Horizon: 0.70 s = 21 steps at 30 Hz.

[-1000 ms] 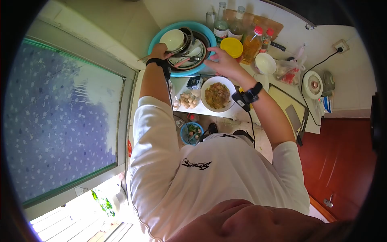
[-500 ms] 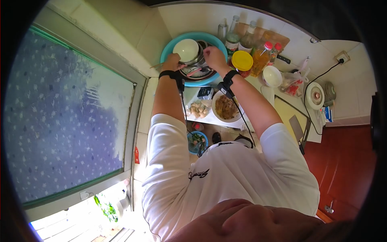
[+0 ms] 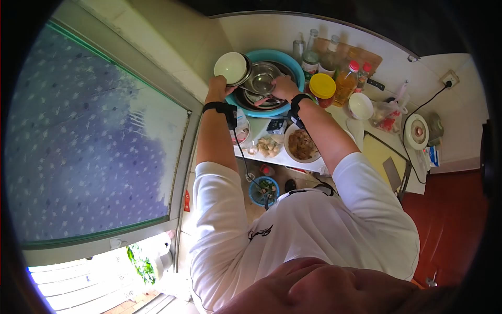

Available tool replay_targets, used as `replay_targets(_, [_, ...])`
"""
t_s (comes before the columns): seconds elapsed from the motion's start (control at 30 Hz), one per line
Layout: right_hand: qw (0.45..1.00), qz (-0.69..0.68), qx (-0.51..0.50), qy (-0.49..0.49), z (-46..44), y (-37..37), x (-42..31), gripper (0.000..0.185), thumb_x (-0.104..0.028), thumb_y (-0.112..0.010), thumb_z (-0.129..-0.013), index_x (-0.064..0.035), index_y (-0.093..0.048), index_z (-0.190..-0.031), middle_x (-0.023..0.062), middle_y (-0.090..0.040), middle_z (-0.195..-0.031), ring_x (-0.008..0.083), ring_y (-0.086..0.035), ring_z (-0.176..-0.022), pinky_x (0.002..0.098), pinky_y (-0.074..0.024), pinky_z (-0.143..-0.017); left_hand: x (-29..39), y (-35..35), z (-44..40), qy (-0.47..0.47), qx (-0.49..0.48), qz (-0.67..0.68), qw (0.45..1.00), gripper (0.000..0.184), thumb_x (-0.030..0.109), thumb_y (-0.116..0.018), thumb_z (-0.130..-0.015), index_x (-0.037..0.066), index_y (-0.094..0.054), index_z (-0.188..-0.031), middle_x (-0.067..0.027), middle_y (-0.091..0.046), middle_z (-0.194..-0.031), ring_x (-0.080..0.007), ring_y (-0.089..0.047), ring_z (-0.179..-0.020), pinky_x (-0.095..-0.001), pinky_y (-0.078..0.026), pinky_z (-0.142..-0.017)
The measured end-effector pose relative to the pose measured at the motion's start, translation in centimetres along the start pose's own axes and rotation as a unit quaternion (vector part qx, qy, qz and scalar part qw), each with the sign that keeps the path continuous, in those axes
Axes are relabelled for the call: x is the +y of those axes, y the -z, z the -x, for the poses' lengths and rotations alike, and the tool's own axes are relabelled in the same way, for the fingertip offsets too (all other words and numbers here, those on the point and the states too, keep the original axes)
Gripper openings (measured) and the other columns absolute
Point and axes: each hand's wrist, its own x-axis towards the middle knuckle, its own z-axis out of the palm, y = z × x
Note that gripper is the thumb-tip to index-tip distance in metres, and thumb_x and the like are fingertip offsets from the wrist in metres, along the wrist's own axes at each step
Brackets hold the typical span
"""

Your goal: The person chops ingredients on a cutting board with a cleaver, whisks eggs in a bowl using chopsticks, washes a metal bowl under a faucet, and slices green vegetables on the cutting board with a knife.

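Note:
Gripped at its lower rim by my left hand (image 3: 219, 89), a white bowl (image 3: 230, 67) tilts over the left edge of a turquoise basin (image 3: 300, 68). A darker rim shows right behind that bowl. My right hand (image 3: 285, 88) closes on the right rim of a shiny metal bowl (image 3: 261, 78) inside the basin; its thumb and fingertips are partly hidden. Beneath the metal bowl lie darker, wider pans or dishes that I cannot make out fully. Straps with small black devices sit on both wrists.
On the counter near the basin stand a yellow-lidded jar (image 3: 322, 86), a red-capped oil bottle (image 3: 346, 78), glass bottles (image 3: 310, 55) and a small white bowl (image 3: 361, 106). Closer to me are a bowl of brownish food (image 3: 301, 145) and bagged pale pieces (image 3: 269, 147). A cleaver (image 3: 391, 174) lies rightward.
My left hand has carried the white bowl leftward, away from the metal bowl, whose inside now shows. My right hand has come down onto the metal bowl's rim. The whole view has shifted slightly.

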Motion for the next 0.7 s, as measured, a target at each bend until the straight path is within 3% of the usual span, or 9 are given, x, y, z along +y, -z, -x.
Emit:
replay_targets(0.1, [0.999, 0.045, 0.001, -0.001, 1.2, 0.8, -0.7, 0.026, -0.016, -0.066, -0.076, -0.0079, -0.069, -0.101, 0.0268, -0.055, -0.111, 0.0391, -0.059, -0.1, 0.0404, -0.0491, -0.089, 0.1, 0.7, 0.8, -0.009, -0.008, -0.006, 1.0, 0.039, 0.006, -0.038, -0.084, -0.006, -0.049, -0.119, -0.0235, -0.062, -0.099, -0.0325, -0.067, -0.071, -0.0335, -0.056, -0.057])
replay_targets(0.13, [0.995, 0.06, 0.069, 0.033, -0.2, -1.5, 0.8, 0.017, -0.019, -0.065, -0.077, -0.011, -0.069, -0.09, 0.0218, -0.058, -0.098, 0.0393, -0.061, -0.091, 0.044, -0.0501, -0.082, 0.2, 0.9, 1.1, -0.011, -0.006, -0.006, 1.0, 0.039, 0.006, -0.038, -0.084, -0.006, -0.049, -0.119, -0.0235, -0.062, -0.099, -0.0325, -0.067, -0.071, -0.0335, -0.056, -0.057])
replay_targets(0.33, [0.984, -0.008, 0.15, 0.099, 2.2, 3.6, -2.8, 0.013, -0.017, -0.067, -0.078, -0.0112, -0.068, -0.09, 0.0213, -0.059, -0.097, 0.0385, -0.062, -0.083, 0.0449, -0.0503, -0.073, 0.4, 1.4, 0.6, -0.008, -0.002, 0.041, 0.999, 0.036, 0.006, -0.037, -0.084, -0.006, -0.05, -0.116, -0.0242, -0.06, -0.102, -0.0321, -0.066, -0.073, -0.0333, -0.057, -0.058])
replay_targets(0.43, [0.98, 0.008, 0.177, 0.09, 3.8, 6.4, -3.3, 0.015, -0.018, -0.068, -0.078, -0.0104, -0.066, -0.091, 0.02, -0.059, -0.098, 0.0381, -0.062, -0.083, 0.0455, -0.0497, -0.072, 0.6, 0.4, 0.2, -0.021, 0.009, 0.05, 0.998, 0.034, 0.005, -0.043, -0.082, -0.006, -0.051, -0.113, -0.0214, -0.062, -0.096, -0.0292, -0.067, -0.07, -0.0302, -0.057, -0.052])
replay_targets(0.57, [0.979, 0.03, 0.17, 0.104, 9.7, 12.5, -3.9, 0.014, -0.015, -0.068, -0.078, -0.0118, -0.065, -0.091, 0.017, -0.057, -0.097, 0.0371, -0.061, -0.081, 0.0442, -0.0497, -0.07, 0.5, -2.1, -0.6, -0.025, -0.004, 0.041, 0.999, 0.03, 0.007, -0.038, -0.088, -0.007, -0.051, -0.111, -0.0284, -0.059, -0.096, -0.037, -0.066, -0.074, -0.0371, -0.058, -0.052])
replay_targets(0.63, [0.977, 0.032, 0.175, 0.119, 13.7, 15.7, -3.8, 0.014, -0.014, -0.069, -0.077, -0.0107, -0.064, -0.09, 0.0149, -0.056, -0.098, 0.0351, -0.061, -0.08, 0.0446, -0.049, -0.069, -0.5, -4.1, -2.7, 0.009, 0.041, 0.009, 0.999, 0.024, 0.017, -0.055, -0.085, -0.004, -0.06, -0.097, -0.0244, -0.064, -0.088, -0.0355, -0.067, -0.072, -0.0379, -0.057, -0.056])
replay_targets(0.67, [0.977, 0.006, 0.179, 0.114, 16.0, 16.9, -3.7, 0.014, -0.012, -0.069, -0.077, -0.01, -0.063, -0.09, 0.0135, -0.056, -0.097, 0.0332, -0.062, -0.08, 0.0432, -0.0494, -0.068, -1.7, -4.4, -4.0, -0.04, -0.001, -0.076, 0.996, 0.027, 0.024, -0.061, -0.079, -0.001, -0.063, -0.09, -0.0216, -0.065, -0.085, -0.0344, -0.066, -0.073, -0.0378, -0.055, -0.059])
replay_targets(0.7, [0.977, -0.021, 0.185, 0.108, 18.2, 18.0, -3.5, 0.015, -0.011, -0.07, -0.077, -0.0092, -0.062, -0.089, 0.0122, -0.056, -0.096, 0.0312, -0.062, -0.08, 0.0418, -0.0498, -0.068, -2.9, -4.5, -5.7, -0.157, -0.066, -0.281, 0.945, 0.031, 0.031, -0.068, -0.073, 0.002, -0.065, -0.084, -0.0187, -0.066, -0.082, -0.0333, -0.066, -0.074, -0.0376, -0.054, -0.062])
